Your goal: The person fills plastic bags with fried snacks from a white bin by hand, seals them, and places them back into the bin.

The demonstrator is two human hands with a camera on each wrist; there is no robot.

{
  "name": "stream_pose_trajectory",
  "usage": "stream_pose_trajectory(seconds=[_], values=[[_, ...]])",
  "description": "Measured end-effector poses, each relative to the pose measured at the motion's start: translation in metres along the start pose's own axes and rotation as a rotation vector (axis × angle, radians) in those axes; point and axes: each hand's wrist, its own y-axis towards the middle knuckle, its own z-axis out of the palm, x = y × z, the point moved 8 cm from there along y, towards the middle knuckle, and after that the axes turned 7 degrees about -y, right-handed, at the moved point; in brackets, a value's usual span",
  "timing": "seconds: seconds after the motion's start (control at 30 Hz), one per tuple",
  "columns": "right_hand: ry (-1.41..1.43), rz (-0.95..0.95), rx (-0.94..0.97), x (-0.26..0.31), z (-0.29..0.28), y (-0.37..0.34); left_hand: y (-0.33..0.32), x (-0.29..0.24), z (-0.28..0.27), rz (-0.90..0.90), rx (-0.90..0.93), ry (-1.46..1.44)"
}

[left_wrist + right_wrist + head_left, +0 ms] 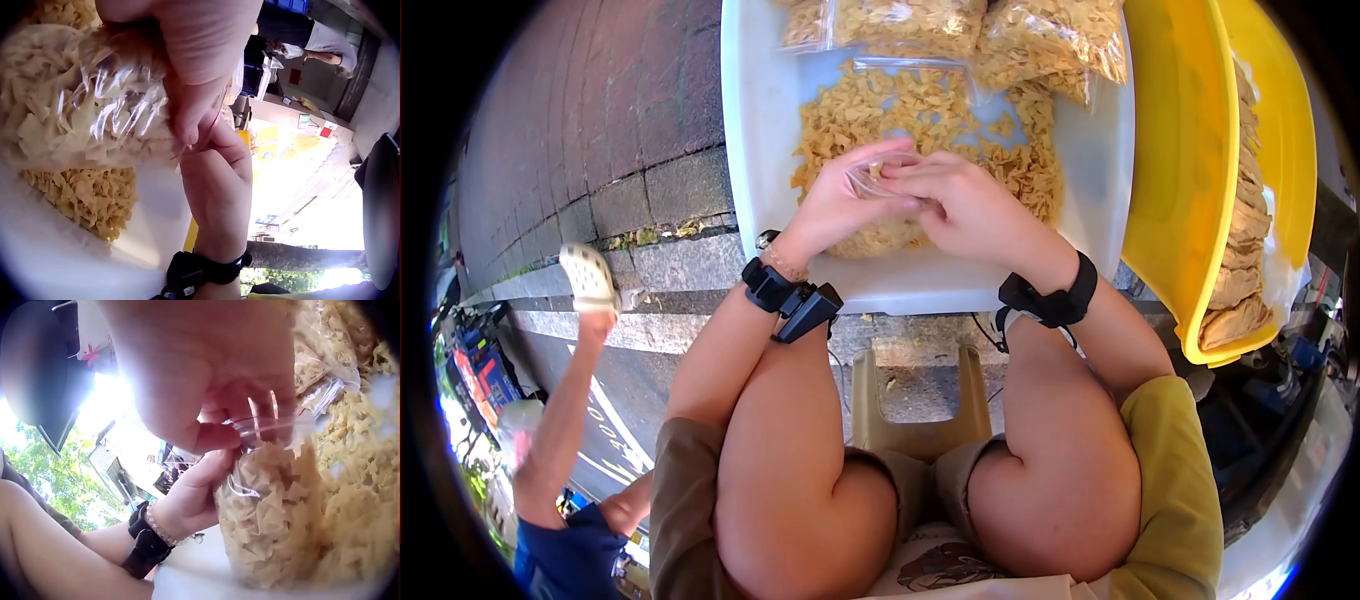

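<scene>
A clear zip bag (87,106) bulges with pale yellow dried flakes, held upright over the white tub (1090,200). My left hand (850,200) grips the bag's mouth, thumb and fingers around its left side. On the opposite side, my right hand (970,205) pinches the rim; some of its fingers reach inside the opening in the right wrist view. The bag's clear rim (281,425) stands partly apart there, above the flakes. Much of the bag is hidden by my hands in the head view. Loose flakes (840,110) lie spread on the tub's bottom around it.
Several filled bags (910,25) lie at the tub's far end. On the right stands a yellow bin (1180,180) holding stacked, brownish flat pieces (1245,230). A plastic stool (920,430) is between my knees. Another person's leg (560,430) shows at left.
</scene>
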Motion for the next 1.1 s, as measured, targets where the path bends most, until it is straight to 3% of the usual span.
stream_pose_trajectory(seconds=[0.07, 0.13, 0.3, 0.37, 0.4, 0.57, 0.6, 0.63, 0.7, 0.77, 0.8, 0.97, 1.1], values=[[-0.144, 0.073, 0.176, 0.000, 0.008, -0.001, -0.001, 0.002, 0.002, -0.037, -0.023, -0.102], [-0.167, 0.044, 0.172, -0.001, 0.011, 0.000, -0.001, 0.004, 0.003, -0.071, -0.041, -0.204], [-0.118, 0.046, 0.163, 0.000, 0.012, 0.004, -0.001, -0.002, -0.002, 0.001, -0.071, -0.082], [0.147, 0.360, 0.189, -0.012, 0.007, -0.002, -0.002, -0.001, -0.001, -0.009, -0.061, -0.121], [0.148, 0.361, 0.191, -0.015, 0.007, -0.003, -0.001, -0.002, 0.001, -0.010, -0.048, -0.156], [-0.137, -0.026, 0.166, -0.005, 0.006, -0.001, 0.003, 0.005, 0.003, -0.015, 0.017, -0.148], [-0.137, -0.027, 0.165, -0.005, 0.005, 0.001, 0.004, 0.001, 0.003, 0.013, 0.036, -0.110], [-0.116, 0.066, 0.207, -0.010, 0.006, 0.003, 0.003, -0.001, 0.003, 0.013, 0.037, -0.110], [-0.098, 0.162, 0.247, -0.018, 0.008, 0.003, 0.000, 0.013, 0.004, -0.200, 0.039, -0.236], [0.232, 0.419, 0.235, -0.036, 0.015, -0.004, 0.003, 0.012, 0.001, -0.163, 0.044, -0.152], [0.234, 0.421, 0.239, -0.038, 0.020, -0.006, 0.004, 0.009, 0.000, -0.127, 0.047, -0.067], [-0.028, -0.013, 0.089, -0.009, 0.014, 0.001, 0.002, 0.007, 0.001, -0.104, 0.012, -0.099], [0.079, -0.049, 0.011, -0.002, 0.006, 0.006, 0.001, 0.005, 0.003, -0.057, 0.004, -0.142]])
